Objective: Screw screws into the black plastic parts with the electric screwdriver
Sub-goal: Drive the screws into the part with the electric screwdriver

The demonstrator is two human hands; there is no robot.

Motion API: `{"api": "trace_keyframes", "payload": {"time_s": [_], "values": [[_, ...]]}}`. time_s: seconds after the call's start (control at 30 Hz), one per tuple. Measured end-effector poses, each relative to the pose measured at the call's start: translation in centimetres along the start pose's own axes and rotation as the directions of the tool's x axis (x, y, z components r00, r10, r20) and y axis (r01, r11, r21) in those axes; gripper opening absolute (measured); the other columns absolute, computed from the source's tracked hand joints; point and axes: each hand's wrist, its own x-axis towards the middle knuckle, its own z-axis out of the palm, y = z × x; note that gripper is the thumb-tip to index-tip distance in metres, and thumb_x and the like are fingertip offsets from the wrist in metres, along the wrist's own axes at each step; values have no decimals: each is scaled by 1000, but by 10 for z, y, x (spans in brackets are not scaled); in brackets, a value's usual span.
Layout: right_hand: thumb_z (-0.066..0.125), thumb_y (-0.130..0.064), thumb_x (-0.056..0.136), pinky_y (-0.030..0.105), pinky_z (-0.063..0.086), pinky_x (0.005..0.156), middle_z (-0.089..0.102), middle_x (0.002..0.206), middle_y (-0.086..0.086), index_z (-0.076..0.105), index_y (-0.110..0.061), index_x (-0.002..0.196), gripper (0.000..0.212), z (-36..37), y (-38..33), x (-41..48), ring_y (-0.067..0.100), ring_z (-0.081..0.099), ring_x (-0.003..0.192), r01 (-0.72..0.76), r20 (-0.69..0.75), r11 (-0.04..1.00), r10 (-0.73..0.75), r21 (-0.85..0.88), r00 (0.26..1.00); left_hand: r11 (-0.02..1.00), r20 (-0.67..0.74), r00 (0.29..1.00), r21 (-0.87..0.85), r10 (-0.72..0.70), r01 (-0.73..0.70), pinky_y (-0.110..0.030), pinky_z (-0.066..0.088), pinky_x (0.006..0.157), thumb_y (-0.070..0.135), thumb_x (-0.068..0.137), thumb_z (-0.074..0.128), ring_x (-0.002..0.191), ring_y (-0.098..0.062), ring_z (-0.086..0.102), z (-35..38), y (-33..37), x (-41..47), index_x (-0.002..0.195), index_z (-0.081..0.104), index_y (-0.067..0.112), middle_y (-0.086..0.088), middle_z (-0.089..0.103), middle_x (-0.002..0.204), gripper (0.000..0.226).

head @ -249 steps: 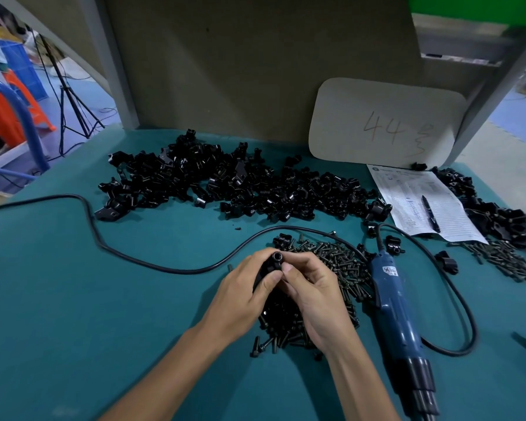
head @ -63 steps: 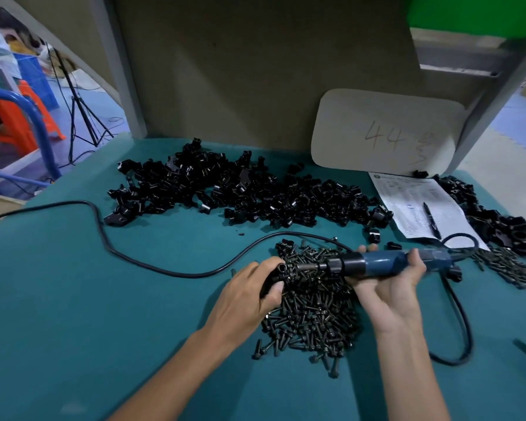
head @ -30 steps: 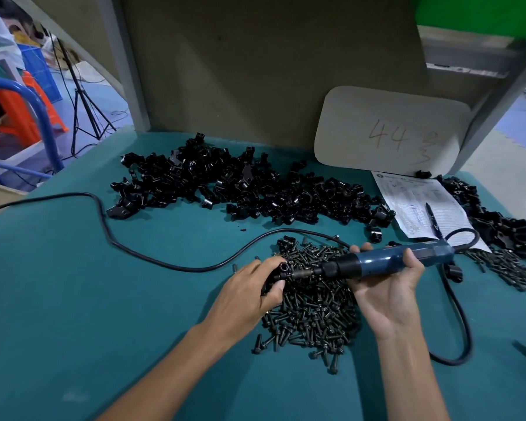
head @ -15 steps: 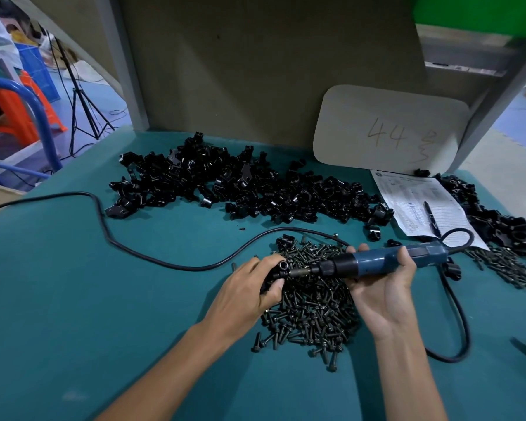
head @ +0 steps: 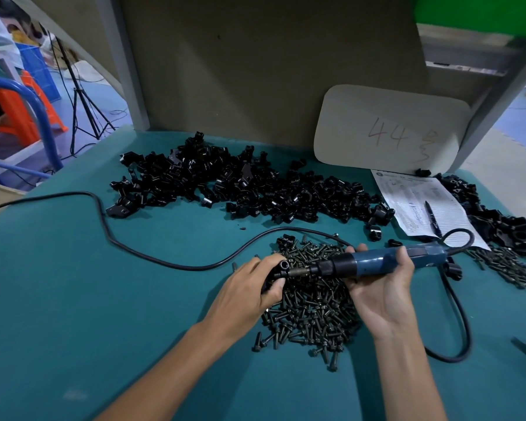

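Pinching 1 part in my left hand over the screws, I wrap my right hand round the screwdriver, its bit meeting the part, so I judge this drive underway and the heap of parts behind mostly left to do.

A beige rounded board at far right bears handwritten "44"; the printed paper sheet is unreadable.
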Motion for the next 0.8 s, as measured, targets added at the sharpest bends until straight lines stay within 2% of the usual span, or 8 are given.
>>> {"api": "trace_keyframes", "payload": {"time_s": [0.2, 0.43, 0.6, 0.7, 0.8], "values": [[49, -59, 100, 43, 51, 103, 60, 118, 10, 40, -16, 143, 62, 0, 0, 0, 25, 66, 112, 0, -4, 1000, 0, 1, 1000, 1000, 9, 1000, 13, 1, -1, -14, 33, 69, 57, 99, 29, 93, 4, 46, 1, -1, 0, 135, 35, 43, 15, 48, 98, 39], [48, -59, 100, 43, 52, 100, 59, 120, 10, 43, -17, 139, 57, -1, 0, 0, 24, 66, 112, -13, 15, 1000, 13, 2, 1000, 1000, 12, 1000, -1, 12, -12, -14, 32, 67, 56, 99, 30, 89, 2, 46, 3, -2, -1, 134, 36, 44, 16, 48, 94, 37], [54, -61, 93, 40, 54, 96, 61, 115, 7, 44, -17, 137, 63, -3, 1, -3, 22, 68, 109, -16, 81, 999, 13, 32, 997, 996, -6, 1000, -88, -15, 15, -15, 40, 71, 55, 99, 32, 93, 0, 49, 2, -4, 0, 131, 37, 45, 13, 53, 100, 33], [58, -62, 84, 42, 52, 101, 64, 109, 6, 45, -17, 137, 71, 0, -1, -7, 22, 67, 109, 2, 116, 1000, -5, 27, 993, 991, 3, 1000, -131, -26, 26, -16, 38, 69, 58, 99, 32, 96, 0, 51, 1, -6, 0, 131, 39, 44, 18, 52, 101, 36], [59, -62, 80, 41, 55, 96, 66, 106, 6, 47, -17, 131, 70, 2, -5, -10, 23, 70, 105, 13, 125, 996, -25, 94, 992, 988, 24, 999, -150, -42, 46, -16, 36, 69, 64, 99, 29, 97, 7, 50, 2, -5, 3, 136, 39, 44, 28, 49, 103, 43]]}}
